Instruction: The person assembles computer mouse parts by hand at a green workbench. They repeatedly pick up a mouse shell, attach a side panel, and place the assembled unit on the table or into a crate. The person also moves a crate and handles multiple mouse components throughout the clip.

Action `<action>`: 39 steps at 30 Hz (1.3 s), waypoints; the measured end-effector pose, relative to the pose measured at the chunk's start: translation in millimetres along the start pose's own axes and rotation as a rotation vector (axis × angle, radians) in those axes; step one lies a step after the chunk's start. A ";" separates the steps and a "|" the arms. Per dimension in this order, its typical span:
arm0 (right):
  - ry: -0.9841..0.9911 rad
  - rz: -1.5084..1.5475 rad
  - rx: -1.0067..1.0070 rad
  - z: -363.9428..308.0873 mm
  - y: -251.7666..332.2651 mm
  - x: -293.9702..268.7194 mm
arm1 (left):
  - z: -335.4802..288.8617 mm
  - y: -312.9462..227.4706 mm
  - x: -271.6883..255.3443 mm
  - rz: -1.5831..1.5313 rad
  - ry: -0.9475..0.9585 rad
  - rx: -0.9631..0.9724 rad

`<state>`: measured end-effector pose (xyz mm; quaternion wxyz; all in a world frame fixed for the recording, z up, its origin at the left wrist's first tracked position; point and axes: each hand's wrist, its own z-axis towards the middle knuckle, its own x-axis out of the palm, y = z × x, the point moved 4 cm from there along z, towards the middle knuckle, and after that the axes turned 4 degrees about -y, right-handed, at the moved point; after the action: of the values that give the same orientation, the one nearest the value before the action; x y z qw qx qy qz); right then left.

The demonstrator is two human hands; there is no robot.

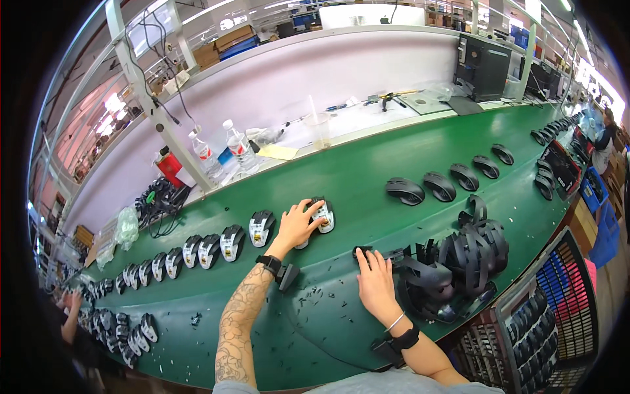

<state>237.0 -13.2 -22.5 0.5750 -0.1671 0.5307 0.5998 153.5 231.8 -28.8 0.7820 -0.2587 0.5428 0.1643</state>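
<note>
My left hand reaches over the green bench, its fingers closed on a computer mouse with a black front and a pale, uncovered rear. Part of another pale mouse peeks out under that hand. Nearer to me, my right hand has its fingertips on a small black plastic part; the thumb is hidden. Just right of it lies a heap of curved black mouse shells. Leftward from my left hand runs a row of similar uncovered mice.
Black mice stand in a row at the right. Small black scraps litter the bench by my forearms. A plastic crate with parts sits lower right. Bottles and a cup stand on the back ledge. Another person's hand shows far left.
</note>
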 end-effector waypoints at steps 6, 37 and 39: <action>-0.021 0.014 -0.108 0.7 1.3 4.9 | -35.8 -11.9 -48.1 0.007 -0.263 0.163; -0.240 1.306 0.152 -7.7 27.3 -11.5 | -144.8 -87.3 -38.7 -1.487 -0.060 -0.669; -0.164 1.535 0.277 -6.6 20.1 -4.1 | -141.2 -90.6 -27.5 -1.838 -0.022 -0.763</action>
<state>218.1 -16.2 -12.8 0.0525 0.3646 0.5238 0.7681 84.6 76.6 -21.8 0.4748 -0.8112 0.0350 -0.3396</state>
